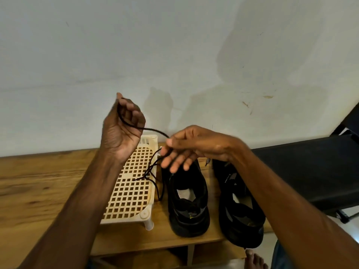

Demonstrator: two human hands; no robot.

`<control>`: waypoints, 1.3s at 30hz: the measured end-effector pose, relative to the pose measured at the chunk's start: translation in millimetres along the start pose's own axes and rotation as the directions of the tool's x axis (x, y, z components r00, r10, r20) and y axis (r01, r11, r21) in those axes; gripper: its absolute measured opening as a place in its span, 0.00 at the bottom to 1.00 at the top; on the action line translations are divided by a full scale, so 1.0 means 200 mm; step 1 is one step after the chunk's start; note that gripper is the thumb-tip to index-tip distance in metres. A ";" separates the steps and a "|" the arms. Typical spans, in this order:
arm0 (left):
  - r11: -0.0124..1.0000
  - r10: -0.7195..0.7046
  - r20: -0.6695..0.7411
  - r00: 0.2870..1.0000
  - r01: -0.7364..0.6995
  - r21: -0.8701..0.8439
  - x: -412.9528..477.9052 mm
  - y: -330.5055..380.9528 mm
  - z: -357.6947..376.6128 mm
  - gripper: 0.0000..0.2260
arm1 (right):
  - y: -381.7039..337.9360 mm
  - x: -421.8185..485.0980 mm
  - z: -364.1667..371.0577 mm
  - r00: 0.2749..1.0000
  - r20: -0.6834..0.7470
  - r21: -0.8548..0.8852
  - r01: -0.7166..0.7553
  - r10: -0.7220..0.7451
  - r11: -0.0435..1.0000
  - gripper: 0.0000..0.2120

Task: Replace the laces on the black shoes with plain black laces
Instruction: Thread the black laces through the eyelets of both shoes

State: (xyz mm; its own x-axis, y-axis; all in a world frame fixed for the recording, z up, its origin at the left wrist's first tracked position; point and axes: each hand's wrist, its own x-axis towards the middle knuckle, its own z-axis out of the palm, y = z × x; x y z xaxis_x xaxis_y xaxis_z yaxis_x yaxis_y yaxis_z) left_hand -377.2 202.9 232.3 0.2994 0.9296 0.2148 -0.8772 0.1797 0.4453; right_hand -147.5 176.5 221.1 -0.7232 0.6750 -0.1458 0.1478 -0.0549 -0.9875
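- The left grip is raised in front of the wall, palm turned toward the camera. Its fingers are curled round one end of a plain black lace, which loops inside the fist.
- The right grip is lower and to the right. It pinches the same lace between thumb and forefinger, and its other fingers are spread loosely downward.
- Between the two grips the lace hangs in a shallow arc. Below the right grip its loose strands drop, cross each other over a cream lattice rack, and end just beside the nearer shoe.
- Two black shoes stand side by side on the wooden bench, heels toward the camera. The left shoe is beside the rack, and the right shoe sits partly under the right forearm.
- A black-and-white patterned lace tip shows between the shoes, near the right wrist.
- A black chair stands to the right of the bench, and a bare foot is at the bottom edge.
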 end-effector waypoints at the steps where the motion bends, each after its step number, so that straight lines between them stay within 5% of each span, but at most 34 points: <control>1: 0.998 -0.041 -0.010 0.999 0.042 0.042 0.00 -0.01 0.00 0.13 | 0.01 -0.03 -0.03 0.998 0.000 -0.060 -0.059 0.059 0.996 0.15; 4: 0.922 -0.096 -0.058 0.994 0.111 0.372 0.01 -0.06 -0.01 0.13 | 0.04 -0.13 -0.14 0.963 -0.243 -0.249 -0.179 0.117 0.952 0.17; 9: 0.699 -0.201 -0.097 0.975 0.212 0.682 0.00 -0.15 -0.05 0.08 | 0.15 -0.17 -0.19 0.732 -0.681 -0.316 -0.287 -0.006 0.904 0.03; 16: 0.172 -0.106 -0.235 0.966 0.251 0.953 -0.02 -0.25 -0.13 0.12 | 0.20 0.02 0.01 0.706 -0.704 -0.494 -0.415 -0.071 0.764 0.13; 24: 0.093 -0.017 -0.309 0.951 0.309 0.946 -0.03 -0.35 -0.12 0.04 | 0.25 0.08 0.08 0.527 -0.840 -0.447 -0.533 -0.132 0.719 0.07; 29: -0.168 0.072 -0.179 0.981 0.189 0.968 -0.03 -0.43 -0.15 0.01 | 0.29 0.06 0.08 0.502 -0.848 -0.442 -0.490 -0.171 0.751 0.05; 39: -0.399 0.205 -0.130 0.970 0.204 0.894 -0.01 -0.58 -0.20 0.03 | 0.31 0.05 0.05 0.496 -0.857 -0.401 -0.474 -0.139 0.783 0.07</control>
State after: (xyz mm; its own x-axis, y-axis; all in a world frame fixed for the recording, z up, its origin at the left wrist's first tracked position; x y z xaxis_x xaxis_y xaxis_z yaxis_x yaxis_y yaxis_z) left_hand -292.5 192.6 144.8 0.0620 0.9804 0.1868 0.7470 -0.1697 0.6428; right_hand -152.2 171.2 157.6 0.1994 0.9729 0.1167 0.7298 -0.0679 -0.6803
